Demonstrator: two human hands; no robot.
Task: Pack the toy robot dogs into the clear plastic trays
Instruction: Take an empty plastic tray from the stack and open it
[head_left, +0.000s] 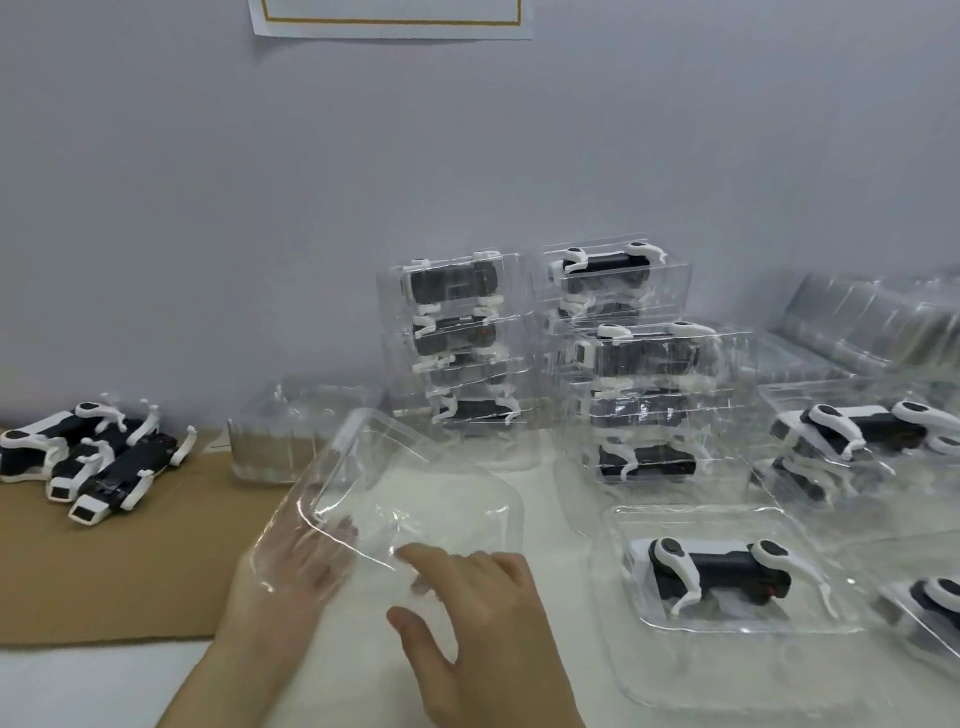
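**Hands on an empty tray**

Fingertips (409, 555) of the right hand (467, 608) curl over the near rim of the empty clear tray (415, 483), thumb just below, gripping it. The left hand (291, 577) lies under the tray's left side, fingers spread fairly straight, seen through the plastic. The tray tilts above the white table (322, 686). Loose toy dogs (98, 457) lie on cardboard (130, 561) at left. A packed tray (675, 675) sits at right, with filled stacks (462, 332) behind.

Two bare hands, bare forearms.
The left hand (291, 577) and right hand (467, 618) are uncovered, and both forearms run bare down to the bottom edge of view.
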